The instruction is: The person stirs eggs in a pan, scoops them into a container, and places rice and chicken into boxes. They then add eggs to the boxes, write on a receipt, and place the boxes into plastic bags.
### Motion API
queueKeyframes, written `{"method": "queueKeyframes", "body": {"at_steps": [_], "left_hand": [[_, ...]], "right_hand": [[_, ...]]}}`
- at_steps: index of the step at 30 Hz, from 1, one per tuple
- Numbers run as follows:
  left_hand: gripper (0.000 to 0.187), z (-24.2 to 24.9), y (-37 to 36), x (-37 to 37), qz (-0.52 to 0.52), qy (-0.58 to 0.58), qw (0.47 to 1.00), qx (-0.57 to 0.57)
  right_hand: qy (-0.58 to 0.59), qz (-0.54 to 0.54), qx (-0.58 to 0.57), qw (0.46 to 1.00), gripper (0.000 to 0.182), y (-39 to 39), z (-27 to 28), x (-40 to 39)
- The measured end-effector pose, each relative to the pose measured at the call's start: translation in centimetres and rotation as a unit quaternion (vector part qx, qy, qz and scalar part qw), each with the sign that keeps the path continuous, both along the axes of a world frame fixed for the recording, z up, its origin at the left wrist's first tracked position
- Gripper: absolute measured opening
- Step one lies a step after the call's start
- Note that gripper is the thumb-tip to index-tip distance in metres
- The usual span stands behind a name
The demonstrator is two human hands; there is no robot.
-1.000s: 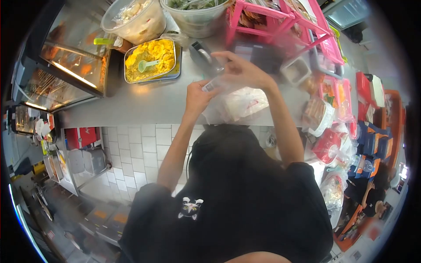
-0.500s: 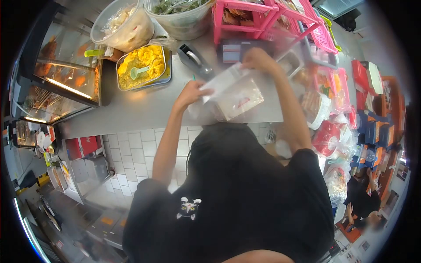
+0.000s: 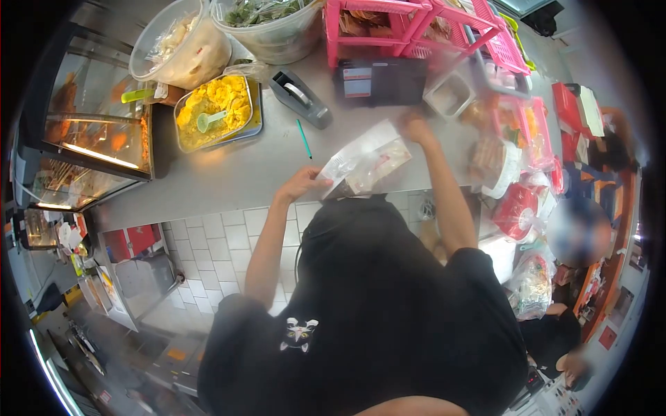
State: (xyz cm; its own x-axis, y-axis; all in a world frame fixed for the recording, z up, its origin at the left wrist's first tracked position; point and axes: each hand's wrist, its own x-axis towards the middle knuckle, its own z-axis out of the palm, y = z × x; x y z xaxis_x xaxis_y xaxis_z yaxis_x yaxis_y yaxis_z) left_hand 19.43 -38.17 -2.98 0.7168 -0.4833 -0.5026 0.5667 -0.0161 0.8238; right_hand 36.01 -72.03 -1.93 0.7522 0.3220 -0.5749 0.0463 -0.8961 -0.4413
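Note:
Between my hands, at the near edge of the steel counter (image 3: 229,173), is a flat white paper bag (image 3: 364,149). My left hand (image 3: 304,184) pinches its lower left corner, thumb on top. At its upper right corner my right hand (image 3: 419,130) has its fingers closed, slightly blurred. Partly covered by the bag lies a pale packet with a red print (image 3: 394,163). Just beyond my left hand a thin green stick (image 3: 304,139) rests on the counter, near a black tape dispenser (image 3: 300,97).
Yellow food fills a metal tray (image 3: 215,107) with a green scoop. Behind stand plastic tubs (image 3: 184,45), pink baskets (image 3: 378,52) and a black box (image 3: 388,82). A glass food warmer (image 3: 100,125) is at left; bagged goods (image 3: 517,211) crowd the right. Another person (image 3: 555,340) is at lower right.
My right hand has moved down and to the right, lowering the paper bag's upper corner. The bag now lies flatter over the packet. The green stick shows more fully.

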Motion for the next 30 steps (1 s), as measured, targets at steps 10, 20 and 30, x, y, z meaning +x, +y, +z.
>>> {"method": "queueKeyframes", "body": {"at_steps": [10,20,30], "left_hand": [[0.035,-3.0,-0.6,-0.8,-0.097,-0.057,0.984,0.137],[0.028,-5.9,-0.1,0.0,-0.021,-0.075,0.994,0.07],[0.025,-0.8,-1.8,-0.1,-0.032,-0.074,0.995,0.054]], "right_hand": [[-0.324,-0.062,0.107,0.938,0.052,9.0,-0.9,-1.0],[0.075,-0.324,0.152,0.931,0.043,21.5,2.3,1.4],[-0.304,-0.249,0.01,0.919,0.03,21.4,-9.0,0.4]]}}
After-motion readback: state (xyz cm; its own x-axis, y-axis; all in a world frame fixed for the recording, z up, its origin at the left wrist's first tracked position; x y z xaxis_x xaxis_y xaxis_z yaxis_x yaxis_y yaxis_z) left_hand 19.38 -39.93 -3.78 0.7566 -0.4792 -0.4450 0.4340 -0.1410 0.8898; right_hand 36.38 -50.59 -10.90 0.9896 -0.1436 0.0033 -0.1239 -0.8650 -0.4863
